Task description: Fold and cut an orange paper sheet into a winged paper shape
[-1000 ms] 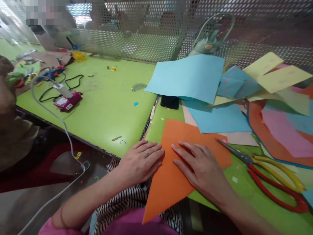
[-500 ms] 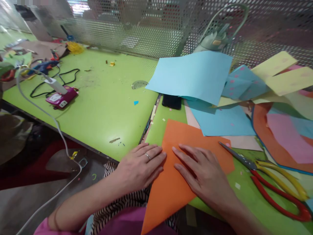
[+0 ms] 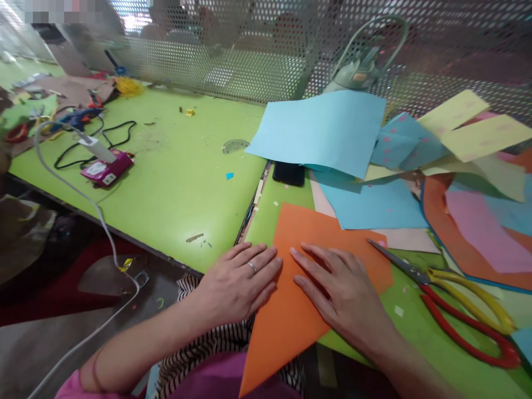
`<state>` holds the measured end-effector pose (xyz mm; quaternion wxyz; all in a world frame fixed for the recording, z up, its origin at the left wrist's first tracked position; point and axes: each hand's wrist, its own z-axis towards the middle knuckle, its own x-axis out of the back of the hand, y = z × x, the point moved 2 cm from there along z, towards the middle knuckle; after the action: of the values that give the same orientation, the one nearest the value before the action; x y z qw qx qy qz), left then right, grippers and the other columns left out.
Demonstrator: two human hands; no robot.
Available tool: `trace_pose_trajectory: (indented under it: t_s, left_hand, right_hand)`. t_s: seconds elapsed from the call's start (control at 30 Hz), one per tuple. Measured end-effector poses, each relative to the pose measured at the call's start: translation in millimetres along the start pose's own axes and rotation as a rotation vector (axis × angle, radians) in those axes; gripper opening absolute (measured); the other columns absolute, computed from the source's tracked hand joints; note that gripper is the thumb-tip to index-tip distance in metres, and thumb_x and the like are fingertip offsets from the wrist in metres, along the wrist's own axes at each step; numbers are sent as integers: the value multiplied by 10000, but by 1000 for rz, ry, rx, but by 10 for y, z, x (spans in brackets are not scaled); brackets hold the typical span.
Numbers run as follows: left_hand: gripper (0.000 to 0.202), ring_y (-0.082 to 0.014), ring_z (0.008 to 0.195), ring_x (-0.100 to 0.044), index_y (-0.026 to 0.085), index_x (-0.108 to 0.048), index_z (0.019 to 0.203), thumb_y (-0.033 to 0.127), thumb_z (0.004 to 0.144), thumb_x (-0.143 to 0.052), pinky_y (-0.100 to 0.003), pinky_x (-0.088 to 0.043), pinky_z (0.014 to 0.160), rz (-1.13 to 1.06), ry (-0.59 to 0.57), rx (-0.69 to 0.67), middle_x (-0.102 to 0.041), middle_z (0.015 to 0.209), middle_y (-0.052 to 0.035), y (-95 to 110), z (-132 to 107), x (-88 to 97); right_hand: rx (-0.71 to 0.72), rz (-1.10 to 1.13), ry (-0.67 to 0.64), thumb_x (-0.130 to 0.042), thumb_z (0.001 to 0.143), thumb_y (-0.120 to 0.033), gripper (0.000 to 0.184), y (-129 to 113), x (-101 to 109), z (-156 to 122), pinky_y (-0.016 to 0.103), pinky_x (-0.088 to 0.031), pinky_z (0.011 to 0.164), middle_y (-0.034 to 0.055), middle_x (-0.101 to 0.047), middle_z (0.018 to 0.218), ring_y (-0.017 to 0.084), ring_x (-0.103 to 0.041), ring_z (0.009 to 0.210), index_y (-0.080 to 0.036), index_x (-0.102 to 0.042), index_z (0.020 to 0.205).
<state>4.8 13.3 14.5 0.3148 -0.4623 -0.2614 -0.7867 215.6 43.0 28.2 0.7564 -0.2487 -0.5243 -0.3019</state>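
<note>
A folded orange sheet of paper (image 3: 307, 233) lies on the green table (image 3: 174, 183) at its near edge, one corner hanging over toward my lap. My left hand (image 3: 239, 282) lies flat and open, its fingertips on the sheet's left edge; a ring shows on one finger. My right hand (image 3: 343, 293) rests flat on the middle of the sheet, fingers stretched out and pointing left. The two sets of fingertips almost meet. Neither hand holds anything.
Scissors (image 3: 457, 299) with red and yellow handles lie right of the orange sheet. Blue (image 3: 324, 130), yellow (image 3: 477, 130) and pink (image 3: 486, 230) papers are piled behind and to the right. A dark phone (image 3: 288, 173) lies under the blue sheet. A pink device (image 3: 106, 169) with white cable sits far left. A perforated metal screen (image 3: 233, 61) closes the back.
Almost nothing: both hands stay flat on the orange sheet. The view has shifted slightly.
</note>
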Motion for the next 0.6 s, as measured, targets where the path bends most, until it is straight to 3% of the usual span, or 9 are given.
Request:
trace_pose_trajectory:
  t_s: [0.43, 0.6]
  left_hand:
    - [347, -208, 1225, -551, 158, -571, 1242, 343, 974, -452, -378, -410, 1078, 7, 13, -3, -589, 1354, -67, 7, -5, 7]
    - [368, -208, 1231, -540, 167, -545, 1284, 343, 982, -428, -387, -400, 1089, 13, -17, -8, -548, 1406, -31, 6, -3, -1]
  right_hand:
    - [8, -12, -5, -513, 934, -328, 384, -13, 9, 16, 425, -397, 861, 120, -642, 1223, 269, -531, 1009, -160, -606, 1266]
    - [10, -14, -11, -500, 940, -335, 385, 4, -3, 6, 429, -400, 858, 114, -639, 1225, 269, -529, 1006, -173, -588, 1278]
